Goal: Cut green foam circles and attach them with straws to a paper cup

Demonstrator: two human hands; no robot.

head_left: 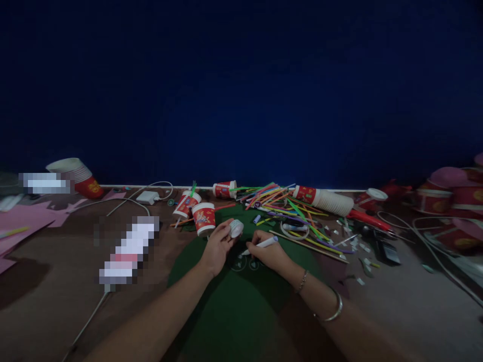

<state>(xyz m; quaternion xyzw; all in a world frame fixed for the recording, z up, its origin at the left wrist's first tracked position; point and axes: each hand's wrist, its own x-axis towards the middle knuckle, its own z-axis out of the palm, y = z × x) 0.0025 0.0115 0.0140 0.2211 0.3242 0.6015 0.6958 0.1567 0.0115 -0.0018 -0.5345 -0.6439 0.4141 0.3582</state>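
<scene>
In the middle, my left hand [217, 251] has its fingers closed around a small, round white thing with a lined surface [236, 229]; its kind is unclear. My right hand [266, 251] grips a white marker [268, 242], its tip pointing left and down. Both hands are above a dark green sheet [226, 306], where pale circle drawings [238, 263] show under the right hand. A small purple-white cap [257, 219] lies just beyond the hands. Left of it, a red paper cup [204, 219] stands close to my left fingers.
Colourful straws [269, 198] lie piled at the back, by a toppled cup stack [326, 200]. Paper scraps, a red-handled tool [372, 220] and cables spread to the right. On the left are a phone-like blurred slab [130, 251], a white charger [147, 197] and pink paper [28, 226].
</scene>
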